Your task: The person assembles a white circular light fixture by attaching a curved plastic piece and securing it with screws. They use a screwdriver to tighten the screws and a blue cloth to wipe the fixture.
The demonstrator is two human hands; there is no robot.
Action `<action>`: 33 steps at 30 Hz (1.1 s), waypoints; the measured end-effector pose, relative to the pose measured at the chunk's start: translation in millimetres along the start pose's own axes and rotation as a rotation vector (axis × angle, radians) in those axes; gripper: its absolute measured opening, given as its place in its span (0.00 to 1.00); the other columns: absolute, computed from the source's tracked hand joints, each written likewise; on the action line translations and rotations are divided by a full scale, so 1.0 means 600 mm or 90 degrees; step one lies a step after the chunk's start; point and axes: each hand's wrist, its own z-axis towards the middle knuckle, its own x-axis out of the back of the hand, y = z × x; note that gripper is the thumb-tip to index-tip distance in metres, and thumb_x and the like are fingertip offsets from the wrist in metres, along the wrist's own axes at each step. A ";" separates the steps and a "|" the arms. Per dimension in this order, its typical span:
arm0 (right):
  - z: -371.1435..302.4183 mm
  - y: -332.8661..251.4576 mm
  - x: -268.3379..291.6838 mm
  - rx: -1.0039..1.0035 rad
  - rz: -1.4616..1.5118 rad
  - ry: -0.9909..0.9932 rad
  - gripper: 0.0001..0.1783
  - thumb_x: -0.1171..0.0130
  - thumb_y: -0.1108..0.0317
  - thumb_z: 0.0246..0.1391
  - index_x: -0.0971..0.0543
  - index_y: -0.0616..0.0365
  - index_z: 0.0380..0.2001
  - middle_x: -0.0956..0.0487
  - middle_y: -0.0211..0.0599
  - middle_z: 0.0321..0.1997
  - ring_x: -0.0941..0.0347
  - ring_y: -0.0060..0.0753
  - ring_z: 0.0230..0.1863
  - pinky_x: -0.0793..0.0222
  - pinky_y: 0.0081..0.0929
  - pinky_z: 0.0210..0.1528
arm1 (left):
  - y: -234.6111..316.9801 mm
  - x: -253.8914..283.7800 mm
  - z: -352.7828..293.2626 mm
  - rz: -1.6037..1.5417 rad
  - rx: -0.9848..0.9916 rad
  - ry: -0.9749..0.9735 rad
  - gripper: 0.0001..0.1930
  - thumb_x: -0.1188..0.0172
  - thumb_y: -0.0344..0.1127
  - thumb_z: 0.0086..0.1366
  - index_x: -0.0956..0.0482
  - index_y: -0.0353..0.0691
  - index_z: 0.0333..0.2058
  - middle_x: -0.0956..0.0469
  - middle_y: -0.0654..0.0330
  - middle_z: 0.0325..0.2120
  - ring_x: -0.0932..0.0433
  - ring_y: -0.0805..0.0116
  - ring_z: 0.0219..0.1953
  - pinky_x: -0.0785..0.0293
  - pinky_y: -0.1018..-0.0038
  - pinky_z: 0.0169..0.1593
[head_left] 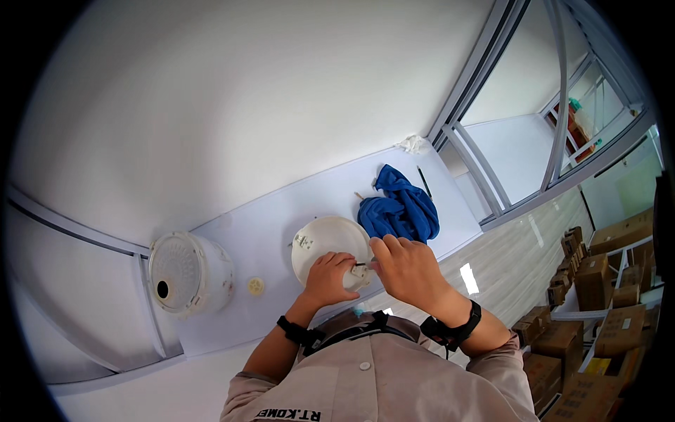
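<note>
A white round plastic part, shallow like a lid, lies at the near side of the table in front of me. My left hand grips its near edge, fingers together and thumb pointing right. Beside that hand a small off-white fitting shows on the part. My right hand is curled closed just right of this fitting. A short dark thin piece shows between the two hands; what my right fingers hold is mostly hidden.
A white perforated drum-shaped housing stands on the table at left, with a small cream round cap nearby. A blue cloth, a dark pen-like stick and crumpled white tissue lie beyond. Cardboard boxes fill the right.
</note>
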 end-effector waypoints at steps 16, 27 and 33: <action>-0.006 0.004 -0.009 0.047 0.008 0.031 0.25 0.29 0.56 0.55 0.26 0.57 0.48 0.26 0.37 0.33 0.24 0.36 0.33 0.29 0.31 0.30 | -0.003 -0.005 -0.004 -0.020 -0.014 0.032 0.32 0.23 0.48 0.38 0.14 0.43 0.45 0.18 0.66 0.51 0.21 0.62 0.51 0.22 0.66 0.56; 0.006 -0.017 0.027 0.051 0.005 0.063 0.16 0.28 0.63 0.53 0.26 0.56 0.33 0.26 0.34 0.25 0.23 0.37 0.27 0.30 0.33 0.27 | 0.000 -0.005 -0.008 -0.014 -0.006 0.035 0.32 0.23 0.47 0.39 0.13 0.44 0.46 0.18 0.67 0.52 0.21 0.64 0.51 0.20 0.68 0.55; 0.013 -0.009 -0.001 0.012 0.069 0.060 0.13 0.30 0.66 0.53 0.27 0.56 0.30 0.25 0.36 0.23 0.23 0.42 0.25 0.29 0.36 0.27 | 0.000 -0.005 -0.007 -0.001 -0.006 0.028 0.31 0.22 0.47 0.39 0.13 0.45 0.46 0.18 0.68 0.52 0.21 0.64 0.52 0.20 0.68 0.55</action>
